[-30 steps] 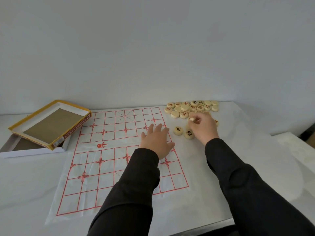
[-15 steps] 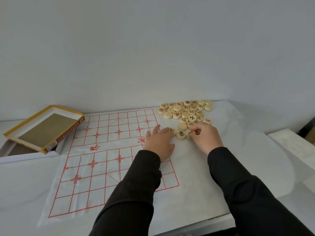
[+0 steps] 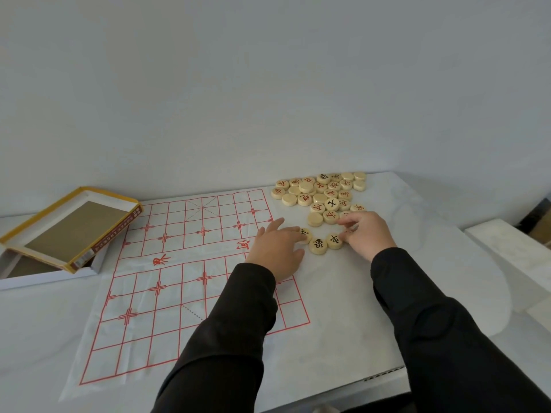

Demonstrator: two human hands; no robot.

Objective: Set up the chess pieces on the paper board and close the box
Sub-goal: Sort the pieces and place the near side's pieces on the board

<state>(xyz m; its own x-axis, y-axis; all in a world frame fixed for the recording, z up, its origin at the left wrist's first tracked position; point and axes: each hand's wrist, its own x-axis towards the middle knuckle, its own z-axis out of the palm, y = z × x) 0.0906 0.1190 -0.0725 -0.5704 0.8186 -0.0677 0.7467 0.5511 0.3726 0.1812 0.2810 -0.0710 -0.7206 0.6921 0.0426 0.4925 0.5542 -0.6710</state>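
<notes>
The paper board (image 3: 179, 263), white with a red grid, lies flat on the table with no pieces on its squares. A pile of round cream chess pieces (image 3: 322, 192) sits just beyond its far right corner. Nearer to me, three pieces (image 3: 318, 245) form a short row beside the board's right edge. My left hand (image 3: 277, 248) lies flat on that edge, its fingertips touching the leftmost piece (image 3: 304, 234). My right hand (image 3: 368, 236) curls its fingers and thumb round a red-marked piece at the row's right end, mostly hidden. The open box's yellow lid (image 3: 74, 225) leans on its white base (image 3: 44, 275) at the left.
A pale wall stands close behind the table. The table's front edge (image 3: 372, 378) runs near my right forearm. A lower white ledge (image 3: 507, 248) lies to the right.
My right hand came down from the pile to the short row, which grew from two pieces to three. My left hand slid right until its fingertips met the leftmost piece.
</notes>
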